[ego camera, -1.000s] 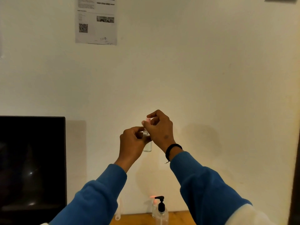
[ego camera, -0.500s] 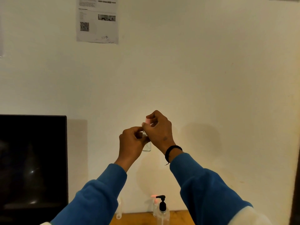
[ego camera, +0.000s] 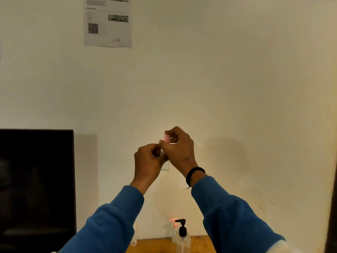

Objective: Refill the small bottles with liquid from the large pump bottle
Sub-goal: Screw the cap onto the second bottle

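Observation:
I hold a small clear bottle (ego camera: 166,166) up in front of the wall, at chest height. My left hand (ego camera: 148,162) grips its body; only the bottle's lower end shows below my fingers. My right hand (ego camera: 179,150) pinches the pink cap (ego camera: 166,138) at the bottle's top. Far below, on the wooden table (ego camera: 198,243), stands the large clear pump bottle (ego camera: 182,241) with a black pump head. Just behind it is another small bottle (ego camera: 174,232) with a pink top. A further small clear bottle (ego camera: 134,240) shows beside my left sleeve, mostly hidden.
A dark monitor (ego camera: 36,189) fills the lower left. A printed sheet with a QR code (ego camera: 107,22) hangs on the white wall above. A dark vertical edge (ego camera: 332,207) runs down the far right.
My right hand has turned slightly on the pink cap, and more of the cap shows above my thumb. The view has tilted a little. The table bottles have not moved.

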Motion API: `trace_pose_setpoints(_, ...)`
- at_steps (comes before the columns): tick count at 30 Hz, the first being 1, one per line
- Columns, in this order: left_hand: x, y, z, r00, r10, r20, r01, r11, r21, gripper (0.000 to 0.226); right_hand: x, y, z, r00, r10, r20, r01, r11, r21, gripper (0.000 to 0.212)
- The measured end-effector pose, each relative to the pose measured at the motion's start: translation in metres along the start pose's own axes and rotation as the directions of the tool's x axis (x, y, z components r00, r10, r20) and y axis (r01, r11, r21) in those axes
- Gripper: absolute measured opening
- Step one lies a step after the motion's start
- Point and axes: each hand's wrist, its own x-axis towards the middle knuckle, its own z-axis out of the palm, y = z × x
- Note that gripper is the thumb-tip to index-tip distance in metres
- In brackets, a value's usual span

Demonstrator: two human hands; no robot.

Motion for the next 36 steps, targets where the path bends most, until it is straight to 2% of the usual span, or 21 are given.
trace_pose_setpoints(2,0.0,0.002,-0.001,1.0,-0.001,-0.008,0.001,1.0,-0.014,0.019,0.002,0.0,0.0,1.0,0.02,0.023,-0.021,0.998,0.052,0.021)
trace_pose_setpoints(5,0.001,0.003,-0.002,1.0,-0.011,-0.012,0.01,0.999,-0.036,0.021,0.006,-0.002,-0.002,1.0,0.008,0.03,-0.009,1.0,0.027,0.024)
trace_pose_setpoints(10,-0.004,0.002,0.006,1.0,0.002,0.008,-0.002,0.999,-0.034,0.011,0.007,-0.002,0.001,1.0,0.0,-0.006,0.0,0.999,-0.036,0.024)
trace_pose_setpoints(13,-0.004,-0.002,0.004,1.0,-0.003,0.016,0.004,1.0,-0.016,0.015,0.007,0.0,0.0,0.998,0.028,0.064,-0.025,0.999,-0.043,0.019)
trace_pose_setpoints(16,-0.001,-0.004,0.0,1.0,-0.003,0.022,0.003,1.0,-0.001,0.022,0.007,0.004,-0.003,0.991,0.039,0.131,-0.038,0.999,-0.01,0.025)
trace_pose_setpoints(25,-0.007,-0.006,0.001,1.0,0.015,0.006,-0.015,1.0,0.015,0.025,0.004,0.007,-0.001,0.996,-0.005,0.094,0.005,1.0,0.005,0.027)
trace_pose_setpoints(28,-0.006,-0.009,0.0,1.0,-0.026,0.0,0.026,0.999,-0.023,0.026,0.001,0.009,0.0,0.993,0.002,0.121,-0.006,0.999,0.035,0.036)
trace_pose_setpoints(32,-0.008,-0.012,-0.002,0.999,-0.051,0.014,0.051,0.997,-0.051,0.024,-0.007,0.014,0.002,0.997,0.021,0.073,-0.029,0.994,0.102,0.045)
trace_pose_setpoints(36,-0.012,-0.017,-0.004,0.998,-0.065,0.008,0.065,0.995,-0.071,0.023,-0.015,0.026,0.003,0.994,0.079,0.076,-0.086,0.992,0.093,0.037)
